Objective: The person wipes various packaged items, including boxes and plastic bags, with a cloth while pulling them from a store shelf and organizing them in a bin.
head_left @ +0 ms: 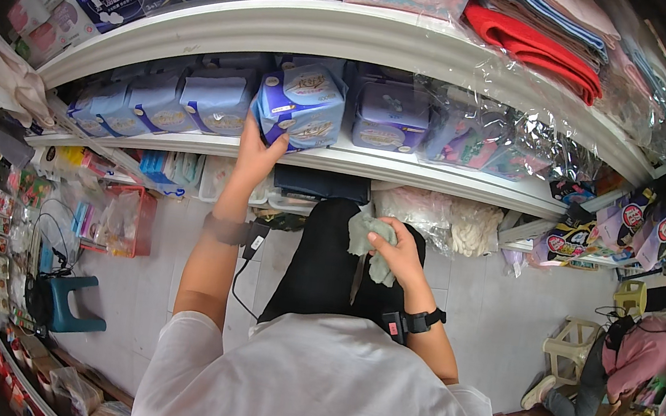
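Observation:
My left hand (259, 149) reaches to the lower white shelf and grips the lower left side of a light-blue and purple pack of sanitary pads (305, 100). This pack sits at the shelf's front edge, tilted and nearer to me than its neighbours. To its left stands a row of similar light-blue packs (216, 98); on its right is a purple pack (392, 118). Over my lap, my right hand (400, 254) is closed around a crumpled grey-green cloth (360, 233), which hangs down below the fingers.
The upper shelf (291, 23) juts out above, holding dark-blue packs and a folded red cloth (534, 49). Clear plastic wrap (499, 116) covers goods at right. A teal stool (77, 304) stands at left; a person in pink (640, 357) bends near a beige stool (571, 348) at right.

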### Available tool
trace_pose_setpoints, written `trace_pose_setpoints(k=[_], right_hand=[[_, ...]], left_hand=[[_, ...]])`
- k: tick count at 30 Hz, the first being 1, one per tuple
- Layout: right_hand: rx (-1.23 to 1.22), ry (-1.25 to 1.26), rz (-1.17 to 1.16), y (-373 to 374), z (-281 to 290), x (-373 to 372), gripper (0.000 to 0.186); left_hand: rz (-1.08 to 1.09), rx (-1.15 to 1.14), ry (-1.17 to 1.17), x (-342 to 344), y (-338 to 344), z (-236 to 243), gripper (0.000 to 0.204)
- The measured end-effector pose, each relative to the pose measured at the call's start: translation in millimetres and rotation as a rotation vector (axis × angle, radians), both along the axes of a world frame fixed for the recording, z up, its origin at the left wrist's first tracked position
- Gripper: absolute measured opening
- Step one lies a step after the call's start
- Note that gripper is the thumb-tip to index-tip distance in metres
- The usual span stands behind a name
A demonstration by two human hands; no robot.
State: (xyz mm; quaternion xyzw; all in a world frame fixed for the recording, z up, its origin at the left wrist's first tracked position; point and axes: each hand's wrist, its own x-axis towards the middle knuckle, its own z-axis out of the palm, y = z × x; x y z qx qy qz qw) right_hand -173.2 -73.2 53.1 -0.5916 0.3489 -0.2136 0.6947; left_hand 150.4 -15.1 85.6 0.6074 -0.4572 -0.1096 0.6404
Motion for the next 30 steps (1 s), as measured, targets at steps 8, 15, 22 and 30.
trace_pose_setpoints(k=[8,15,22,30], right_hand=[[0.007,0.003,-0.034,-1.3,-9.4,-4.2,0.033],[0.043,0.014,-0.018,0.9,-7.4,-0.4,0.034],[0.075,-0.034,0.012,2.5,-7.6,3.3,0.035],[0.182,-0.179,0.062,10.8,5.0,1.6,0.036]], left_hand=[[0.092,0.083,-0.023,6.8,-23.5,-16.1,0.068],[0.168,-0.001,0.120,-18.8,-0.3,-21.1,0.064],[0.057,0.402,0.134,-26.9,120.6,-113.2,0.053],[-0.410,1.192,-0.119,-36.4,398.9,-337.6,0.044]])
